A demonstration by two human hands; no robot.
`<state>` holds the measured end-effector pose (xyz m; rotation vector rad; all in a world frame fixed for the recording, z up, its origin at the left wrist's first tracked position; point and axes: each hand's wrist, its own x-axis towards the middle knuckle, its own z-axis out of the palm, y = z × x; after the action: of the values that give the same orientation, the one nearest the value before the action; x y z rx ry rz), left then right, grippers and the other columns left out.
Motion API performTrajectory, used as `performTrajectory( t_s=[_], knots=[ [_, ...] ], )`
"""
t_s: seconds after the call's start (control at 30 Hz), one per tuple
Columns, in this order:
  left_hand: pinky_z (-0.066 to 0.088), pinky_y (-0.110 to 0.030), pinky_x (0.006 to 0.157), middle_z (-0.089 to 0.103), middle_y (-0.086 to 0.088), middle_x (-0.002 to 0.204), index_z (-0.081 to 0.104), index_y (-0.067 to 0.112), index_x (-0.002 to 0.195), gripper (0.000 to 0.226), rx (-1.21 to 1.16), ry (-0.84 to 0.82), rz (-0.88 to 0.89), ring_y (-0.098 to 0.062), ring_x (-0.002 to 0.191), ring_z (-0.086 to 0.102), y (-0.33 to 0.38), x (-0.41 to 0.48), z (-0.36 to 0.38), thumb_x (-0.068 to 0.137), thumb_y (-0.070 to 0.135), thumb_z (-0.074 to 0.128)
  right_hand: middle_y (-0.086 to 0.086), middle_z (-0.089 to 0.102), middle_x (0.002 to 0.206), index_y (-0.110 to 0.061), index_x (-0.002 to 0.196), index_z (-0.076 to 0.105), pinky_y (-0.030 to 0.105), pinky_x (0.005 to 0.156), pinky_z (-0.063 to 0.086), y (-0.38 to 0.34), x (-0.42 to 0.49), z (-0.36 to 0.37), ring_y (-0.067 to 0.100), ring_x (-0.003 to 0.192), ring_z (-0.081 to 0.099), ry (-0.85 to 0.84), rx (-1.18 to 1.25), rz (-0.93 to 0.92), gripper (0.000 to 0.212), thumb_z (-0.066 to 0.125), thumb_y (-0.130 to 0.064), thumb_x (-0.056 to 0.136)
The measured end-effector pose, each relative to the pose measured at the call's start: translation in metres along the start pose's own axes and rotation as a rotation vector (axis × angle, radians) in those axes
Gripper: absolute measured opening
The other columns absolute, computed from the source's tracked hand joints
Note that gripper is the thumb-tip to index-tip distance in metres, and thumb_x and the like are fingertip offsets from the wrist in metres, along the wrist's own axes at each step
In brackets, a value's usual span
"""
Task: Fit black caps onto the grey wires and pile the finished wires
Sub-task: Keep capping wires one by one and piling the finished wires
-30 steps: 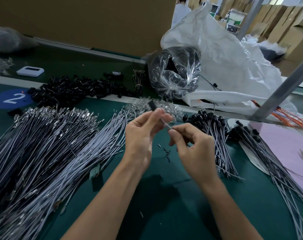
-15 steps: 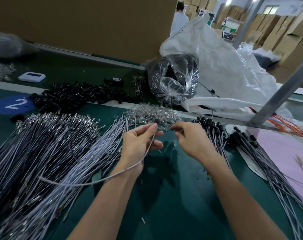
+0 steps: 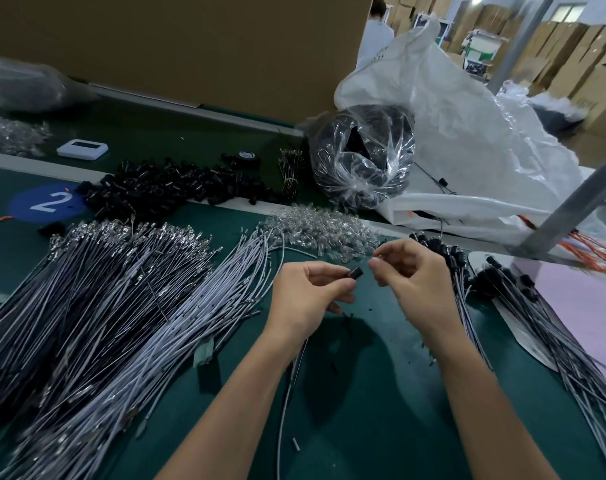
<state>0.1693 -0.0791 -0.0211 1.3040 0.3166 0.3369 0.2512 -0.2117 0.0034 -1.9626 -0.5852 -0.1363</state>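
Nearest me, on the matt dark-green worktop (image 3: 364,427), one thin grey wire (image 3: 287,403) trails toward the near edge from under the left grip (image 3: 308,299). That grip pinches a small black cap (image 3: 355,273), a stubby dull cylinder, between thumb and forefinger above the middle of the worktop. The right grip (image 3: 412,282) hovers just beside the cap, fingers curled, thumb and forefinger tips close. I cannot tell whether anything sits between them. My guess is that the cap is being seated on this wire's end, though the joint is hidden. Along the left edge sprawls a big heap of bare wires (image 3: 104,323), limp and glossy, tipped with bright metal ends, so plenty is left. Toward the right edge fan the finished wires (image 3: 537,341), each black-headed, a much smaller lot. I'd call the job well short of halfway. Further back lie a mound of loose caps (image 3: 163,188) near the far-left corner and a glittering heap of clear plastic bits (image 3: 322,230). At the far edge a crinkled clear bag (image 3: 360,157) of dark parts sits against a white sack (image 3: 468,133).
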Motion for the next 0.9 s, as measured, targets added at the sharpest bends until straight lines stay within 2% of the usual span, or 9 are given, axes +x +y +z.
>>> performTrajectory(
  t_s=[0.17,0.3,0.47,0.57,0.73,0.9],
  knots=[
    [0.049,-0.019,0.046,0.072,-0.004,0.064,0.073,0.012,0.081,0.018,0.029,-0.037,0.028,-0.012,0.054,0.068,0.002,0.001,-0.001,0.08,-0.006,0.073,-0.006,0.07,0.068,-0.02,0.08,0.067,0.021,0.064,0.053,-0.001,-0.002,0.006,0.011,0.061,0.064,-0.078,0.16,-0.003,0.021,0.073,-0.001,0.083],
    [0.052,-0.02,0.049,0.074,-0.006,0.07,0.073,0.007,0.088,0.015,-0.025,-0.048,0.032,-0.013,0.059,0.07,0.003,-0.001,-0.002,0.08,-0.006,0.073,-0.005,0.069,0.067,-0.018,0.079,0.068,0.02,0.063,0.052,-0.001,-0.003,0.005,0.009,0.06,0.062,-0.088,0.236,0.005,0.021,0.072,0.002,0.083],
    [0.057,-0.022,0.056,0.076,-0.005,0.075,0.073,0.011,0.087,0.014,-0.061,-0.065,0.033,-0.015,0.069,0.074,0.004,-0.001,-0.001,0.082,-0.002,0.072,-0.003,0.069,0.065,-0.01,0.08,0.071,0.018,0.063,0.052,-0.004,-0.005,-0.001,0.008,0.06,0.061,-0.128,0.357,0.024,0.016,0.071,0.006,0.08],
    [0.058,-0.024,0.058,0.076,-0.007,0.078,0.073,0.009,0.088,0.014,-0.072,-0.054,0.044,-0.017,0.071,0.074,0.002,-0.001,-0.001,0.082,-0.004,0.071,0.001,0.071,0.065,-0.009,0.082,0.072,0.02,0.063,0.055,-0.003,-0.005,-0.004,0.012,0.061,0.066,-0.15,0.369,0.037,0.019,0.069,0.009,0.08],
    [0.057,-0.024,0.058,0.075,-0.01,0.074,0.073,0.007,0.084,0.014,-0.026,-0.042,0.058,-0.018,0.067,0.074,-0.001,0.0,0.0,0.08,-0.006,0.073,0.003,0.071,0.067,-0.013,0.079,0.072,0.021,0.061,0.056,0.002,-0.005,-0.002,0.015,0.061,0.068,-0.129,0.245,-0.015,0.023,0.069,0.01,0.081],
    [0.057,-0.023,0.059,0.075,-0.012,0.073,0.073,0.005,0.084,0.011,-0.05,-0.075,0.084,-0.02,0.067,0.074,-0.002,-0.001,-0.002,0.079,-0.005,0.073,0.001,0.07,0.062,-0.008,0.079,0.071,0.02,0.059,0.055,0.004,-0.005,-0.009,0.012,0.057,0.067,-0.216,0.324,0.024,0.022,0.067,0.014,0.08]
  ],
)
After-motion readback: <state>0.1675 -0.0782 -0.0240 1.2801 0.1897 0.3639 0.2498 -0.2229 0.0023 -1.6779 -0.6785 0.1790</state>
